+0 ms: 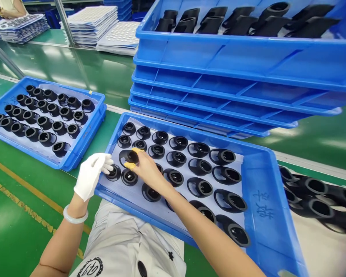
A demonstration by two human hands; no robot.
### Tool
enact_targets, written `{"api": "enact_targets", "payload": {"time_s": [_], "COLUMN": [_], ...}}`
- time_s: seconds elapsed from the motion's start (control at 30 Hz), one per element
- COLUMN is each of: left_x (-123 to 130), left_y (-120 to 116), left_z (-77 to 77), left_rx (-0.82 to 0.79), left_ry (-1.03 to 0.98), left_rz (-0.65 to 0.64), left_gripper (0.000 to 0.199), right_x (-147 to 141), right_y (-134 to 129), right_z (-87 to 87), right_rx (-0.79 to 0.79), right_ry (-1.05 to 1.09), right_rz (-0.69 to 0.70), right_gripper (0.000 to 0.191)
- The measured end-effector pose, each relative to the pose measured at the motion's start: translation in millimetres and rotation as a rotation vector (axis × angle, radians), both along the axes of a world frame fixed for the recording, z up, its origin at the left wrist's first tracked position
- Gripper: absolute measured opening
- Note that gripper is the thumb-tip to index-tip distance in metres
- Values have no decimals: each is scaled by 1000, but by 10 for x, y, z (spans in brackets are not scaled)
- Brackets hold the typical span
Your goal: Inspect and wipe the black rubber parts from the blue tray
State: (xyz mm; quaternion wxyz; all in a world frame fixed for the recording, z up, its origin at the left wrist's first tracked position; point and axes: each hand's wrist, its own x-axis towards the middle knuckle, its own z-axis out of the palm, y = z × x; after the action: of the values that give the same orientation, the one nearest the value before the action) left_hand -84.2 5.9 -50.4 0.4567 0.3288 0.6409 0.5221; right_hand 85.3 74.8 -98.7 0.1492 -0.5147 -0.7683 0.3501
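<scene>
Yellow finger cots cover fingertips of my right hand [145, 167]. Its thumb and fingers are closed around a glossy black hollow cylinder [123, 157] in the left part of the near blue tray [265, 184]. My left hand [92, 172], in a white glove, is at the tray's left rim with nothing visible in it. Its fingers stretch out close to another black cylinder [114, 173] in the front left corner; I cannot tell whether they touch it. Rows of similar cylinders stand on a white sheet in the tray, some hidden under my right forearm.
Another blue tray [62, 163] of black cylinders sits at the left. Stacked blue trays [219, 77] rise behind the near tray, the top one holding black pieces. More black pieces [317, 207] lie at the right. Sheet stacks [92, 23] and a person's arm [15, 8] are farther back.
</scene>
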Motion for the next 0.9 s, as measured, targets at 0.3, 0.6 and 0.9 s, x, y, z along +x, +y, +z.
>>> {"api": "enact_targets", "payload": {"time_s": [0.3, 0.6, 0.9], "left_x": [-25, 36, 436], "left_y": [-27, 37, 84], "left_z": [-6, 12, -117], "left_rx": [12, -6, -152], "left_ry": [-1, -64, 107], "left_rz": [15, -3, -256], "left_gripper": [32, 33, 40], "right_x": [-430, 515, 653], "right_y": [84, -112, -316], "right_z": [-286, -130, 10], "right_rx": [130, 269, 369], "right_ry": [-171, -480, -323], "right_rz": [174, 77, 52], "right_gripper": [61, 42, 50]}}
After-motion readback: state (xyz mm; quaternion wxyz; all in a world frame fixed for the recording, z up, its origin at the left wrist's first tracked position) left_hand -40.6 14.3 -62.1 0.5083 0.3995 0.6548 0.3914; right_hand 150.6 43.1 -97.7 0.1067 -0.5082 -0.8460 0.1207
